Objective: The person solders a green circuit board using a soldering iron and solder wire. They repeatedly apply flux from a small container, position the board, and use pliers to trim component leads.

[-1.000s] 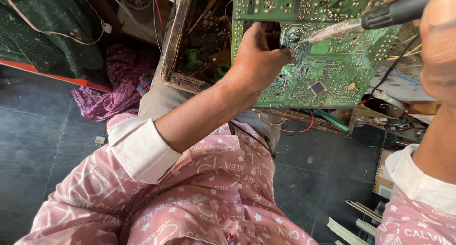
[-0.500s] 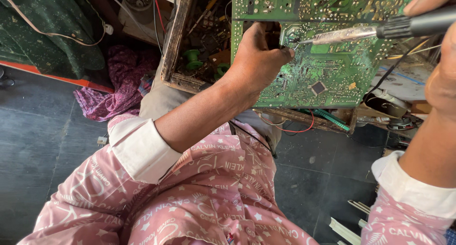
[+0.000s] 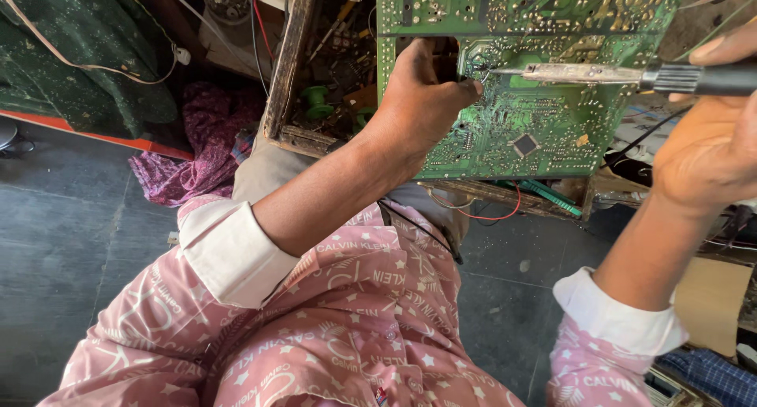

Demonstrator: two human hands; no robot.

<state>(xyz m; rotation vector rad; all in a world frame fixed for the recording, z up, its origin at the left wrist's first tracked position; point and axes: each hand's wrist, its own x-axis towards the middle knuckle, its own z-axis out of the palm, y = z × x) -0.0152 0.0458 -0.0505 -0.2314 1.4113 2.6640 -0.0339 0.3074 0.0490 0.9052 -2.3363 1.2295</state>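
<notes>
A person in a pink patterned shirt works over a green circuit board (image 3: 544,115) propped against an open wooden frame (image 3: 288,68), seen from above. At far left a dark green cloth (image 3: 71,68) and a crumpled purple rag (image 3: 197,151) lie on the grey floor (image 3: 63,241).

The left hand (image 3: 418,107) grips the board at the edge of a rectangular cut-out, thumb and fingers closed on the rim there. The board looks thin, stiff and light, yet fragile (its solder side, crowded with joints and one small black chip, faces the camera), so in all likelihood the bare edges and that cut-out rim are the safe places to take hold, not the tracks. It stands roughly upright, tilted towards the viewer, with its long side running left to right across the top of the frame.

Further right, a soldering iron (image 3: 631,76) lies almost level, its long axis horizontal and its metal tip pointing left, touching or just short of the board near the left fingertips; which one cannot be told. The right hand (image 3: 710,147) holds it by the ribbed black handle, fingers wrapped around it, partly cut off by the picture's edge. The iron seems rigid and light, best held only by that insulated handle, the metal shaft being presumably hot. A red wire (image 3: 493,214) loops below the board.
</notes>
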